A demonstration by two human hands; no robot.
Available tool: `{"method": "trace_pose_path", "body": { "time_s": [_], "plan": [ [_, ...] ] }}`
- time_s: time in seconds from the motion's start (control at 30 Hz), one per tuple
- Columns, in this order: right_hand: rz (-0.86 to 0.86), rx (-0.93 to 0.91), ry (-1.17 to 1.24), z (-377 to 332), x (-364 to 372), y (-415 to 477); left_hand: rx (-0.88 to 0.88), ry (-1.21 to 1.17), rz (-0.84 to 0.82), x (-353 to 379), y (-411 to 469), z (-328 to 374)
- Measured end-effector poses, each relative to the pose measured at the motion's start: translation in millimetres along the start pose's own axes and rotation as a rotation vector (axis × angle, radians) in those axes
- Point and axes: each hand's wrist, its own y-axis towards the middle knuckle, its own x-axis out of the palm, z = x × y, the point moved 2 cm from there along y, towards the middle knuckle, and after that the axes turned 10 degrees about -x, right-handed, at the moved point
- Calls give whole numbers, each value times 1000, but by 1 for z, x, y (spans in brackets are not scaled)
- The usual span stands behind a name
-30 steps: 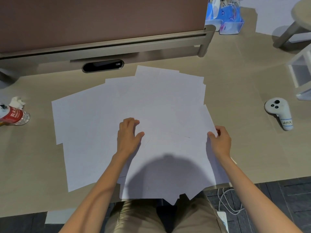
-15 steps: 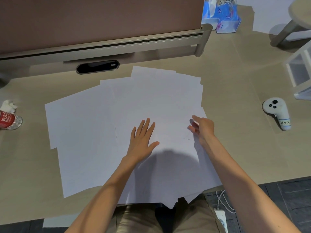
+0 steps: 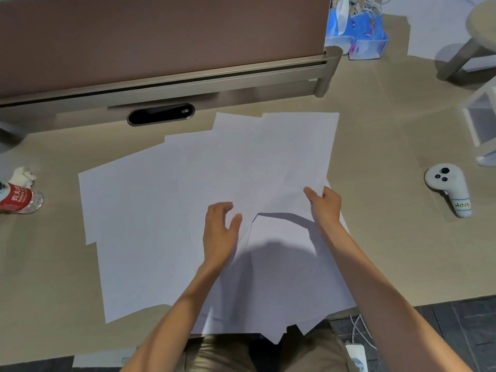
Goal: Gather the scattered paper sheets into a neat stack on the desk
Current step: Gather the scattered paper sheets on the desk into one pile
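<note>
Several white paper sheets (image 3: 150,216) lie fanned and overlapping across the beige desk (image 3: 389,237); some hang over its near edge. My right hand (image 3: 324,204) pinches the lower right corner of one sheet (image 3: 281,167) and holds it lifted and slid toward the back, so it casts a shadow on the sheets below. My left hand (image 3: 218,232) rests on the papers in the middle, fingers loosely bent, thumb spread, gripping nothing.
A lying plastic bottle with a red label (image 3: 20,200) and crumpled tissue sit at the left edge. A white handheld controller (image 3: 448,189) lies at the right. A brown partition with a metal rail (image 3: 188,79) bounds the back. A white frame (image 3: 483,130) stands far right.
My right hand took hold of a sheet at its corner and lifted it up and away toward the back right. My left hand stayed on the middle of the pile, fingers now slightly bent.
</note>
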Motion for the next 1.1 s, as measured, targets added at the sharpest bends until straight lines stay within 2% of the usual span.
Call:
{"method": "trace_pose_path", "body": {
  "time_s": [0.07, 0.13, 0.2, 0.27, 0.37, 0.4, 0.43, 0.5, 0.57, 0.63, 0.7, 0.77, 0.87, 0.93, 1.1],
  "plan": [
    [63, 31, 101, 3, -6, -12, -290, -240, 23, 1, -3, 8],
    [92, 65, 195, 9, -11, -25, -520, -443, -165, 6, 0, 16],
    [94, 84, 226, 14, -12, -38, -649, -602, -354, 10, -1, 28],
    [104, 90, 225, 24, -12, -46, -570, -541, -340, 14, -4, 39],
    [47, 33, 165, 34, -13, -52, -229, -177, -17, 5, -2, 47],
    [17, 12, 138, 37, -14, -53, -129, -63, 36, 0, 2, 46],
    [-18, -1, 89, 39, -15, -52, -50, 63, 19, -3, 10, 37],
    [-101, -9, 6, 40, -18, -49, 17, 309, -143, -4, 27, 15],
    [-181, 7, -47, 37, -21, -44, 59, 430, -254, -5, 36, -1],
    [-254, 41, -51, 33, -24, -38, 115, 411, -184, -13, 42, -9],
    [-345, 62, -89, 28, -25, -33, 106, 396, 1, -31, 49, -12],
    [-432, 79, -117, 26, -23, -24, 5, 458, 104, -50, 56, -23],
    [-565, 99, -233, 23, -13, -19, -119, 548, 18, -59, 57, -40],
    [-640, 88, -237, 24, 2, -21, -104, 603, -19, -53, 52, -44],
    [-650, 86, -156, 16, 41, -42, -79, 654, 1, -31, 42, -37]
  ]
}}
